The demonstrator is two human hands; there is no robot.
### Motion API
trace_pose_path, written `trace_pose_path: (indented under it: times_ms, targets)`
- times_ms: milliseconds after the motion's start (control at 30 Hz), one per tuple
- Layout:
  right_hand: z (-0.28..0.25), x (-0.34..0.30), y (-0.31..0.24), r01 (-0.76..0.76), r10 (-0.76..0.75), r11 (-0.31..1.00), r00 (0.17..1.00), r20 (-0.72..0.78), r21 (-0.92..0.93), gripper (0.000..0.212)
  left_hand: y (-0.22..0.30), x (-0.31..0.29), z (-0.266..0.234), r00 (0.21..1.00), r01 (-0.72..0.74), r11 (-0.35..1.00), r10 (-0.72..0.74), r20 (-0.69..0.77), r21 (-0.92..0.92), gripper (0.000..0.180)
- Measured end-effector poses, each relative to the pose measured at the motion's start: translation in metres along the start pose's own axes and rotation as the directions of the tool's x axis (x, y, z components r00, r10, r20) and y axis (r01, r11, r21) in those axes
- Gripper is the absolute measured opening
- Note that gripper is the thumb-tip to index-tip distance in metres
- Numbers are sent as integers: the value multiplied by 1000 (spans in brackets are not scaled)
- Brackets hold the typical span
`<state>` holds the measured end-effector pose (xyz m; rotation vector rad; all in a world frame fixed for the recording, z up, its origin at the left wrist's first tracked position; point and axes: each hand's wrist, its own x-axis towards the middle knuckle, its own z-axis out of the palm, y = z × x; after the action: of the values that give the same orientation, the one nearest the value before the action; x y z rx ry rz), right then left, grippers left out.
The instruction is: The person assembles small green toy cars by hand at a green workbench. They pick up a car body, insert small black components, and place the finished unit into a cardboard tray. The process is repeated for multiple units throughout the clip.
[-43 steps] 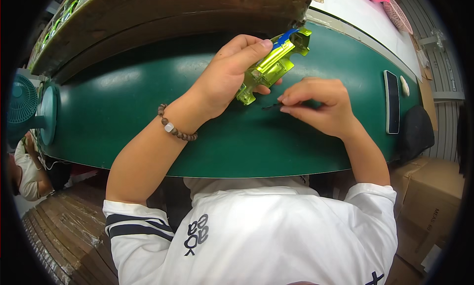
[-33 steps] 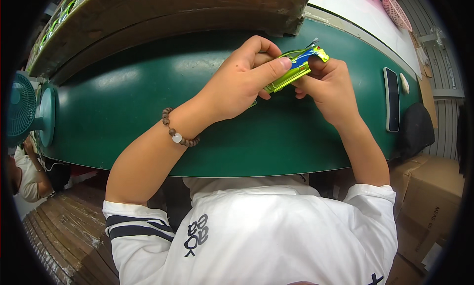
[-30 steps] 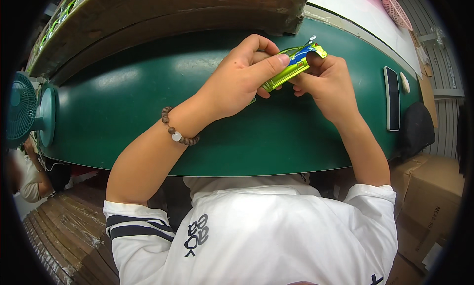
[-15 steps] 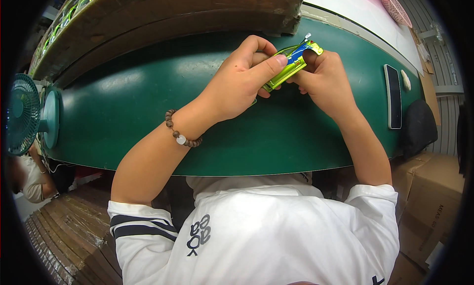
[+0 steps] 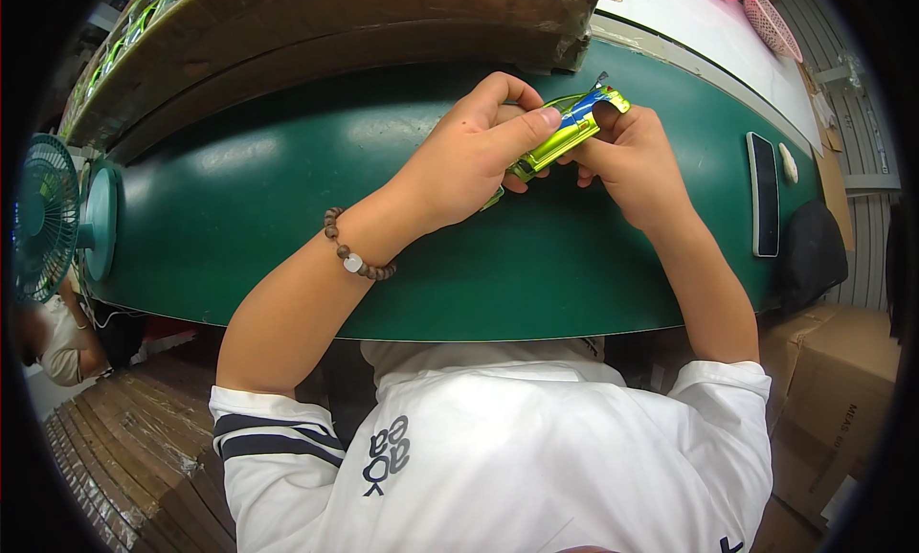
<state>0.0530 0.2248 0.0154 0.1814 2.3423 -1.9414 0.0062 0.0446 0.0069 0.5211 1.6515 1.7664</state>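
Note:
My left hand (image 5: 471,156) is closed on what looks like a pair of sunglasses (image 5: 565,136) with a glossy, mirror-like yellow-green and blue surface. Its thumb lies along the near face, while the other fingers curl behind. A thin green strip runs beside the upper edge, and a small dark tip sticks up at the far end. My right hand (image 5: 637,160) closes around the right end of the same piece. Its thumb and fingers are bent there, and their exact contact is partly hidden. Both hands are above the green tabletop (image 5: 536,275).
A large brown carton (image 5: 383,26) with green-framed items stands at the back left. On the right lie a phone (image 5: 763,194) and a black object (image 5: 814,256). A green fan (image 5: 46,218) is at the left edge. Cardboard boxes (image 5: 842,400) stand at lower right; another person (image 5: 62,338) sits at far left.
The sunglasses have tilted slightly in my hands, so the yellow-green and blue face catches the light differently. Both hands keep their hold in nearly the same place.

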Motion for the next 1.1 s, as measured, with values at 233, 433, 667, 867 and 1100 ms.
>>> trace_pose_path:
  times_ms: [233, 433, 667, 867, 1100]
  targets:
    - [-1, 6, 8, -5, 1, 990, 1000, -25, -142, 19, 1, 1, 3, 999, 30, 1000, -30, -31, 0, 33]
    - [9, 4, 6, 33, -46, 981, 997, -63, -192, 17, 3, 0, 12, 993, 25, 1000, -26, -113, -2, 34]
    - [16, -6, 5, 167, -249, 864, 962, -114, -476, 24, 1, -1, 10, 995, 4, 999, -8, -104, -42, 35]
    - [13, -11, 18, 347, -424, 780, 905, -32, -522, 24, 2, -3, 2, 1000, 25, 1000, -25, -8, 6, 31]
    - [4, -20, 13, 696, -744, 109, 531, 406, -710, 13, 15, -4, -13, 967, 255, 933, -245, 70, -253, 25]
